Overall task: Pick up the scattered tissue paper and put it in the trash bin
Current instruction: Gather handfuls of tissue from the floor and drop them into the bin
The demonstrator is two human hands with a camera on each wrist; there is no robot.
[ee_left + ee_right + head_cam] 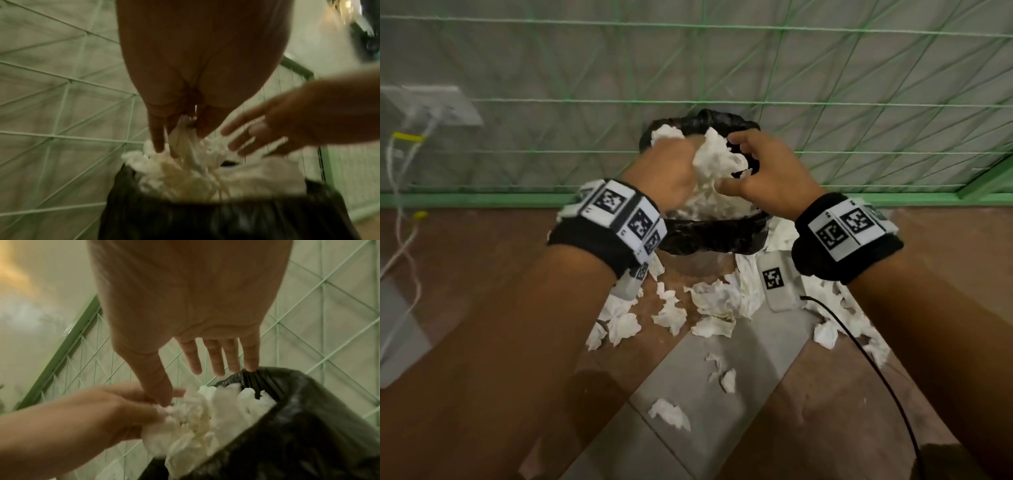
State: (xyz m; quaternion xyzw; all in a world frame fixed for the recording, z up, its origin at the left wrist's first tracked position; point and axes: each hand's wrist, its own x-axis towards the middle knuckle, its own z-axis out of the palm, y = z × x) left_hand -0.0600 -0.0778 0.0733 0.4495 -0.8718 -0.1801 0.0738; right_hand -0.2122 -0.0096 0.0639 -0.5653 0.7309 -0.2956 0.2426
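A bin with a black liner [709, 240] stands against the mesh fence, heaped with white tissue. My left hand [688, 154] is above its opening and grips a crumpled wad of tissue [714, 161] that hangs down onto the heap. In the left wrist view my left fingers [158, 138] pinch the tissue wad [185, 146] over the bin [205, 219]. My right hand [739, 161] hovers beside the wad, fingers spread and holding nothing. In the right wrist view its thumb touches the wad [191, 415] by the left hand [123, 410]. Several scattered tissue pieces [715, 301] lie on the floor before the bin.
A green wire mesh fence [825, 102] with a green base rail [465, 198] runs right behind the bin. White cables [400, 222] hang from a socket at the far left. More tissue scraps [671, 413] lie on the grey floor strip nearer me.
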